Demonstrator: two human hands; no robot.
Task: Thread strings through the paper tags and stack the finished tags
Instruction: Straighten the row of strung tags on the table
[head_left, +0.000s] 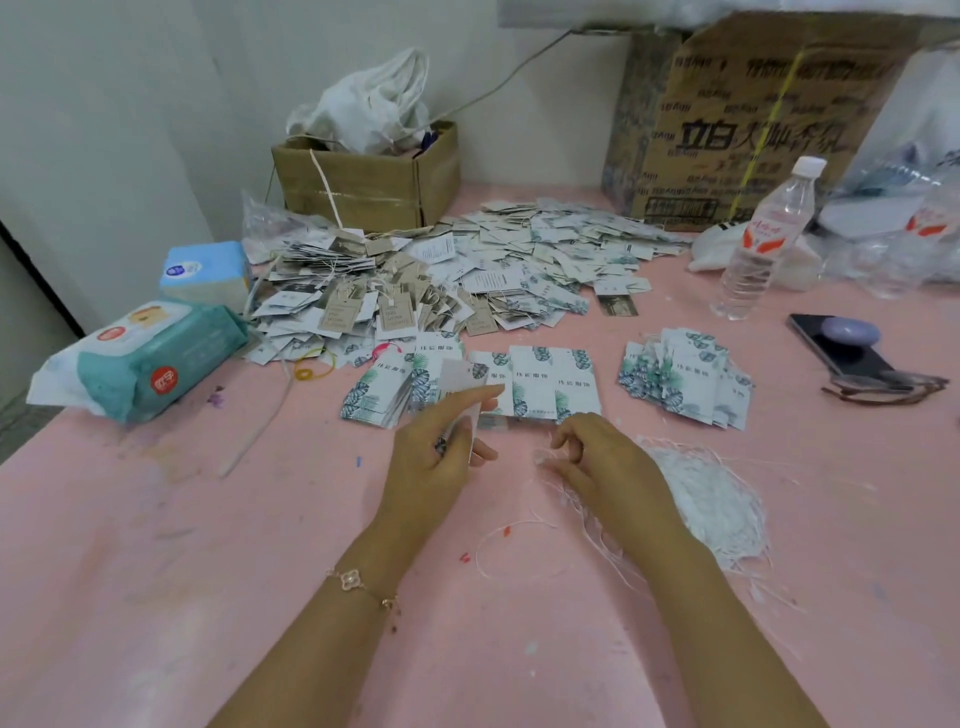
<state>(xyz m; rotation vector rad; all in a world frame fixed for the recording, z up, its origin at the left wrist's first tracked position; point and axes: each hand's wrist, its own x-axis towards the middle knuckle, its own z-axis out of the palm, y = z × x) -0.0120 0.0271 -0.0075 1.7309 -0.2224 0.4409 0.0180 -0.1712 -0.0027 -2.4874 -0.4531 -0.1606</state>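
Tag (460, 380) in left grip (435, 453), seemingly pinched.

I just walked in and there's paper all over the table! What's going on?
Someone is putting strings on paper tags. The left hand holds one paper tag up over the pink table. The right hand pinches a few strands from the white strings tangled beside it. As far as I can see, no string is through that tag yet. More leaf-print tags lie in rows just ahead, and a big heap sits farther back.
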